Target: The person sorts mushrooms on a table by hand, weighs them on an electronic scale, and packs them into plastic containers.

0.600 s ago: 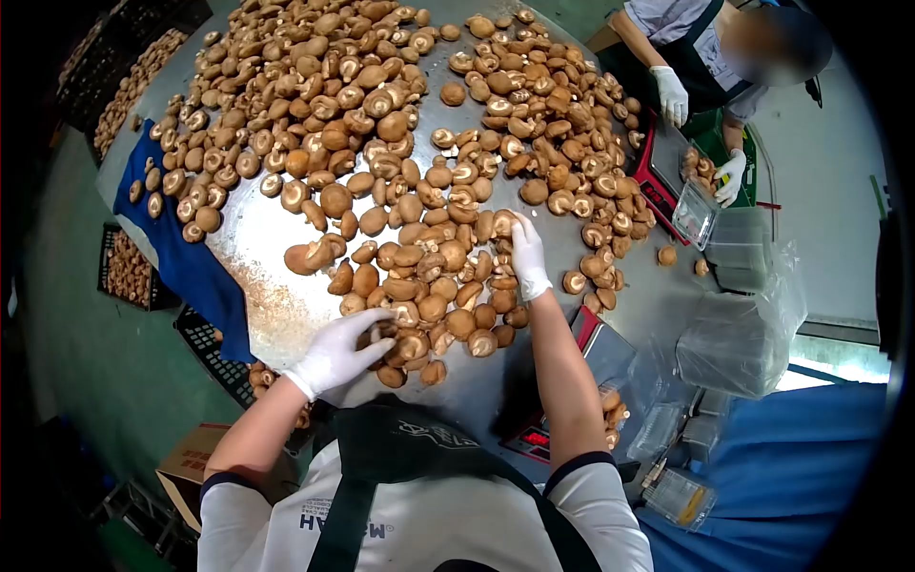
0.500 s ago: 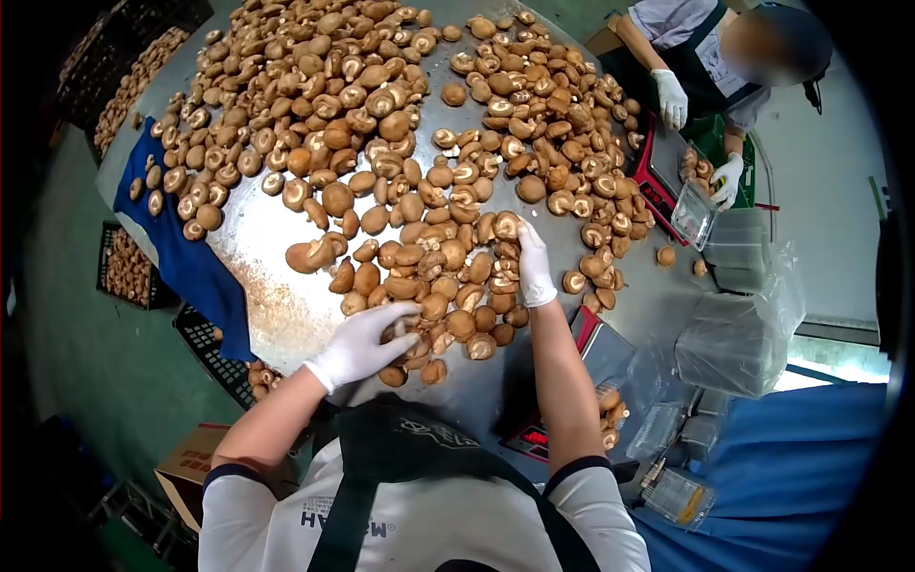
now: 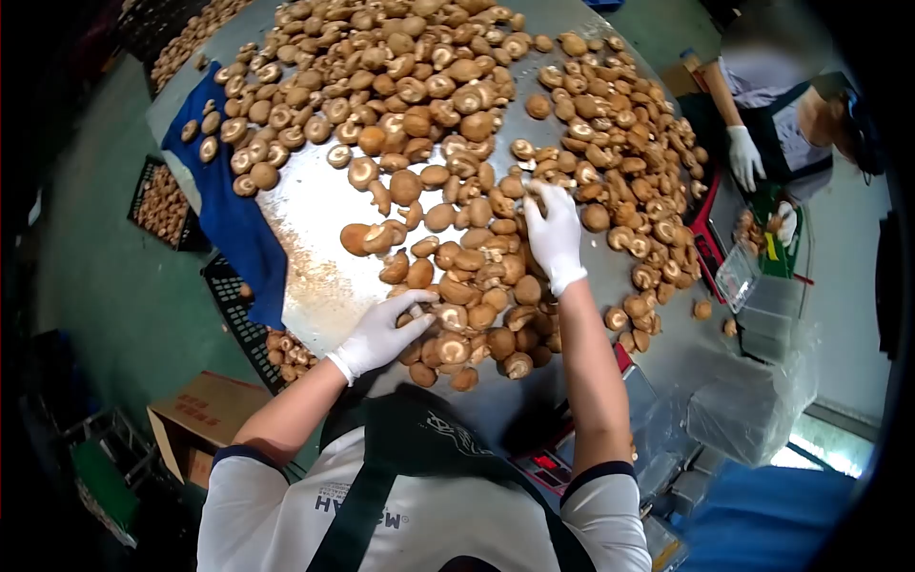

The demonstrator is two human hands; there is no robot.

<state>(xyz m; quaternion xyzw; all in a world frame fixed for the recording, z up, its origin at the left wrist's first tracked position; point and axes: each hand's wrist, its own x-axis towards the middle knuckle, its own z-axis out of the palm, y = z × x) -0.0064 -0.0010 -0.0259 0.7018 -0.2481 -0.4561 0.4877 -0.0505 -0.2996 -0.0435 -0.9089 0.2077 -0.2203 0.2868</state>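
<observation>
Brown shiitake mushrooms (image 3: 457, 257) lie in a loose heap across the metal table (image 3: 315, 238). My left hand (image 3: 386, 334), in a white glove, is at the near left edge of this heap. Its thumb and fingers are bent around a mushroom (image 3: 416, 313), of which only a small part shows. Farther forward, my gloved right hand (image 3: 555, 234) reaches over the right side of the heap. Thumb and fingers there are apart, bent down close to a mushroom (image 3: 512, 186); what lies under the palm is hidden.
A blue cloth (image 3: 253, 257) hangs over the left table edge, above black crates (image 3: 233, 310). A red scale (image 3: 548, 465) sits below my right forearm. Plastic trays (image 3: 753, 381) are stacked at right. Beyond them stands a co-worker with a gloved hand (image 3: 745, 157).
The view has shifted, so the table appears farther right and lower. My right hand has moved forward and left over the heap. My left hand stays at the heap's near left edge.
</observation>
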